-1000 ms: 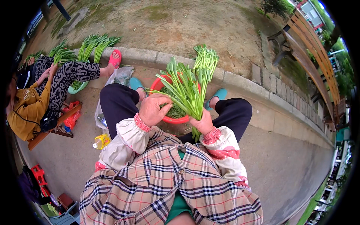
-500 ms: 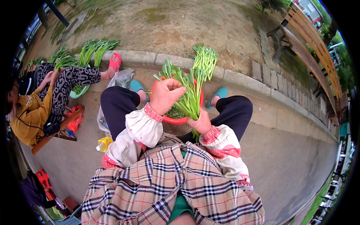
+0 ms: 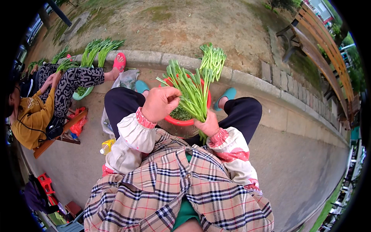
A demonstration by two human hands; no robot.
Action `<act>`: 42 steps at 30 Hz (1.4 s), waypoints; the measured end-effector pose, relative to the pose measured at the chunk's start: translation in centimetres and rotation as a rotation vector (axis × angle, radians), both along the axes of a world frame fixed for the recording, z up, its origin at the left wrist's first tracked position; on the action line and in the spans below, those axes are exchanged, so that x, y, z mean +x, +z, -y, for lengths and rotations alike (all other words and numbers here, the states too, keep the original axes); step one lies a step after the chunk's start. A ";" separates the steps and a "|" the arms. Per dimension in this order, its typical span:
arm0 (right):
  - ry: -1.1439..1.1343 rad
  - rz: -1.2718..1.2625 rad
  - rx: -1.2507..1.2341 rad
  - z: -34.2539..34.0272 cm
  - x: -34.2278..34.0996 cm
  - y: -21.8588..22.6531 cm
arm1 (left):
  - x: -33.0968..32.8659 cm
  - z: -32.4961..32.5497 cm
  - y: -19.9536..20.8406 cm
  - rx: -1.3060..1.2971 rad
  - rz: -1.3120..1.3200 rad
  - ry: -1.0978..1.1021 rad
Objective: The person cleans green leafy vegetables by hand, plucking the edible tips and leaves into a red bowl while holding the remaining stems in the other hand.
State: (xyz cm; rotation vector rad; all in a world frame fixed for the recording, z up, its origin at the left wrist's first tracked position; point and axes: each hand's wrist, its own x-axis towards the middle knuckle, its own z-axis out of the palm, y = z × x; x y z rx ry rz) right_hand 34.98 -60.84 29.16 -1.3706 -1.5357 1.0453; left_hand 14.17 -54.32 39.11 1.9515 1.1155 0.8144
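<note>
Hands point(image 3: 185, 114) grip green stalks point(image 3: 193, 92) above paved ground point(image 3: 293, 162).

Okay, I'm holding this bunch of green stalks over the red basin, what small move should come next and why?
Probably draw the left hand up along the green stalks, stripping what it pinches. The right hand grips the bunch at its base over the red basin, which already holds green trimmings, and the left hand's fingers are closed on a stalk near the top.

Left of your grip, a seated person in a mustard top point(image 3: 33, 116) works beside a green bowl point(image 3: 83, 92). Beyond your grip, green stalks point(image 3: 212, 58) lie on the stone kerb point(image 3: 247, 79); far right, a wooden bench point(image 3: 320, 42) stands.
</note>
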 end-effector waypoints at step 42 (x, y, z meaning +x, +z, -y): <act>-0.027 -0.652 -0.248 0.8 1.3 1.2 | 7.3 -0.8 -4.9 -0.737 0.733 -0.064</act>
